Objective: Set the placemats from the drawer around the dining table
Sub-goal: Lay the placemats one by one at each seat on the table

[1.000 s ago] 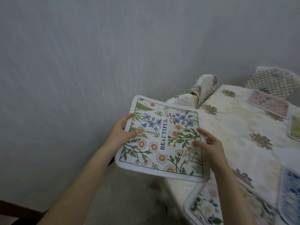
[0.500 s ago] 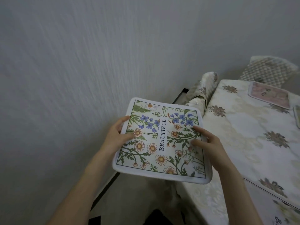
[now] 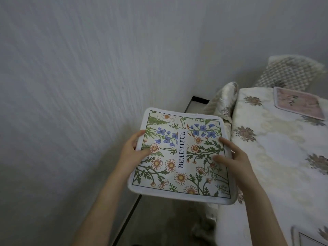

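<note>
You've swung your view leftward over the last second: the green, blue and near floral mats that lay along the dining table's (image 3: pixel 276 157) right and near edges have left the frame, and only the pink placemat (image 3: pixel 300 103) at its far edge remains, beside a newly visible mat corner (image 3: pixel 308 238) at the bottom right

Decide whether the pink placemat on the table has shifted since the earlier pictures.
No. The pink placemat still lies near the table's far corner, by the same flower print; only the camera moved.
</note>
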Demonstrator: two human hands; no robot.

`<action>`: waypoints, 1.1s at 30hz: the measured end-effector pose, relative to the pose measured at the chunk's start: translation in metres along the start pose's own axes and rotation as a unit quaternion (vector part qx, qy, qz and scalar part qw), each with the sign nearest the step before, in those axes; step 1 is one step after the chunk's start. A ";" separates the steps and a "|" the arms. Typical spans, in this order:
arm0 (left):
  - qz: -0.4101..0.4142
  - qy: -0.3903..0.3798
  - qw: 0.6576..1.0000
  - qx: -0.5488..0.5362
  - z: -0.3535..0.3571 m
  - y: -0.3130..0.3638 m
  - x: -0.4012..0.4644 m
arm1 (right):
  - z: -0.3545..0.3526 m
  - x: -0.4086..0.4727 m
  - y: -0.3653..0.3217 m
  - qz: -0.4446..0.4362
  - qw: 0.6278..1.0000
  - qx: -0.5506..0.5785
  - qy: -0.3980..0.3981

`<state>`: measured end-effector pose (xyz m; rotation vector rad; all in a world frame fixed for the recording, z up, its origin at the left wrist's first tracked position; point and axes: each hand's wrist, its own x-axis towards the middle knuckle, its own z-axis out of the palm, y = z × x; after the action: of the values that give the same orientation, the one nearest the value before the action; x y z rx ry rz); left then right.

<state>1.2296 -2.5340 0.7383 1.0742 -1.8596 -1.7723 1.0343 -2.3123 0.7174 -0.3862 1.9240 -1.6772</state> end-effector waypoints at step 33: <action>0.028 -0.385 0.914 0.125 0.180 0.091 0.356 | -0.023 0.153 -0.011 0.073 0.900 0.098 0.418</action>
<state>0.8454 -2.6735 0.7123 0.3754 -2.5840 -2.1516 0.8959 -2.3797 0.6961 0.6587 2.2171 -2.0985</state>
